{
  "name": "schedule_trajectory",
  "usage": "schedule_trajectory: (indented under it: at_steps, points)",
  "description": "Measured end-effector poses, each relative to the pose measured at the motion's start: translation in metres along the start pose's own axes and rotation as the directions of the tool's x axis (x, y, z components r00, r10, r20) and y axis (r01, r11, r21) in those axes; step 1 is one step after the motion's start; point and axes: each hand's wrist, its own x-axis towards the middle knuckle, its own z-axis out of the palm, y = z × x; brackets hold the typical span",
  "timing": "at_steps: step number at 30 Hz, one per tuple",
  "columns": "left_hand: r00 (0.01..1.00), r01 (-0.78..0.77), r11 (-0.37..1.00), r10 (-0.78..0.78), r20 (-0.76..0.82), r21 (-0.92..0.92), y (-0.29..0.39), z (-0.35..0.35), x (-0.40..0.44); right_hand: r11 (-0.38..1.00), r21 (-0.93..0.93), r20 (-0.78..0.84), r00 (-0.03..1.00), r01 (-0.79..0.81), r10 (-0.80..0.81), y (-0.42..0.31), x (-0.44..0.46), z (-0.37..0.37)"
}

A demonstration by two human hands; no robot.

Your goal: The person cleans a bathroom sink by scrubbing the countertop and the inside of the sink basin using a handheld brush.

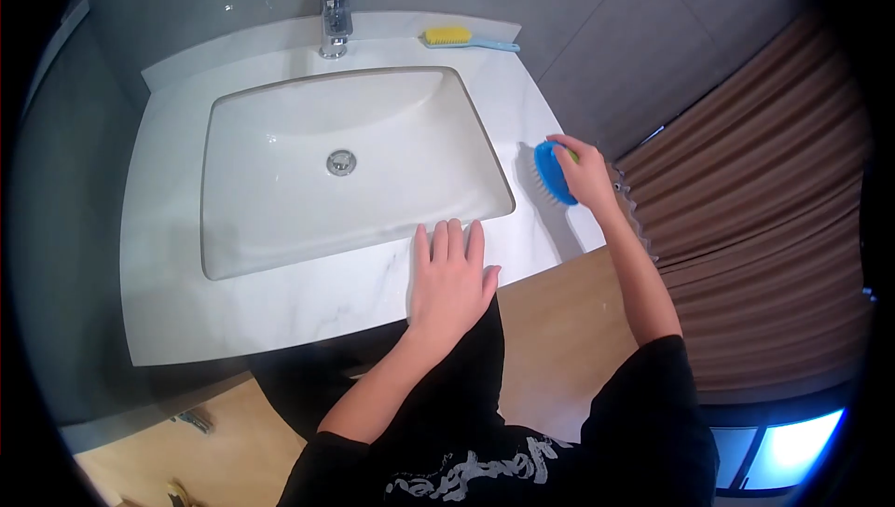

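My right hand (pixel 585 174) grips a blue scrub brush (pixel 554 172) at the right side of the counter. The brush is tilted, its pale bristles facing left toward the basin, and a bit of green shows near my fingers. My left hand (pixel 451 276) lies flat on the white marbled countertop (pixel 308 307), fingers stretched toward the front rim of the basin. The white sink basin (pixel 280 171) has a round metal drain (pixel 341 163) in its middle.
A chrome faucet (pixel 337 18) stands behind the basin. Right of it, a brush with yellow bristles (pixel 447 36) and a light blue handle rests near the backsplash. A brown pleated curtain (pixel 746 209) hangs at the right, beside a grey tiled wall (pixel 597 32).
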Motion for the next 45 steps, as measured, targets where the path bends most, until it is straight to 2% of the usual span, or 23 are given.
schedule_trajectory:
  at_steps: [2,9,11,14,17,20,23,26,30,32,35,45]
  points:
    - [1.000,-0.002,1.000,0.002,0.005,0.002,0.000,-0.001,0.000,1.000,-0.017,-0.067,0.998,-0.014,0.013,0.009,0.032,0.010]
    - [0.999,0.016,0.999,-0.018,0.046,0.035,0.004,-0.003,0.003,0.998,-0.015,-0.102,0.993,-0.054,0.052,0.018,0.143,0.037]
    - [0.999,0.027,0.999,-0.028,0.034,0.044,0.004,-0.001,0.004,0.982,-0.144,-0.213,0.973,-0.123,0.090,0.015,0.171,0.047]
    - [0.998,0.044,0.998,-0.046,0.044,0.048,0.006,-0.003,0.008,0.973,-0.139,-0.268,0.953,-0.183,0.141,0.017,0.209,0.058]
    - [0.997,0.058,0.997,-0.060,0.043,0.053,0.007,-0.001,0.008,0.951,-0.197,-0.268,0.946,-0.237,0.180,0.025,0.245,0.062]
    - [0.996,0.067,0.997,-0.069,0.053,0.048,0.007,-0.005,0.010,0.939,-0.161,-0.279,0.927,-0.304,0.252,0.014,0.255,0.061]
    - [0.996,0.060,0.997,-0.063,0.064,0.053,0.007,-0.006,0.011,0.936,-0.180,-0.271,0.930,-0.303,0.249,0.025,0.272,0.061]
    - [0.996,0.051,0.997,-0.056,0.065,0.062,0.009,-0.006,0.010,0.928,-0.143,-0.177,0.931,-0.345,0.319,0.031,0.281,0.059]
    - [0.997,0.050,0.996,-0.053,0.052,0.072,0.009,-0.004,0.010,0.927,-0.175,-0.193,0.935,-0.332,0.299,0.030,0.275,0.055]
    - [0.998,0.050,0.996,-0.053,0.038,0.074,0.010,-0.003,0.008,0.926,-0.144,-0.115,0.935,-0.350,0.336,0.023,0.262,0.048]
    - [0.999,0.047,0.996,-0.048,0.012,0.076,0.009,0.000,0.006,0.930,-0.131,-0.094,0.938,-0.344,0.334,0.032,0.253,0.044]
    - [0.998,0.028,0.995,-0.022,-0.059,0.098,0.005,0.011,0.000,0.940,-0.075,-0.143,0.937,-0.332,0.319,0.038,0.190,0.026]
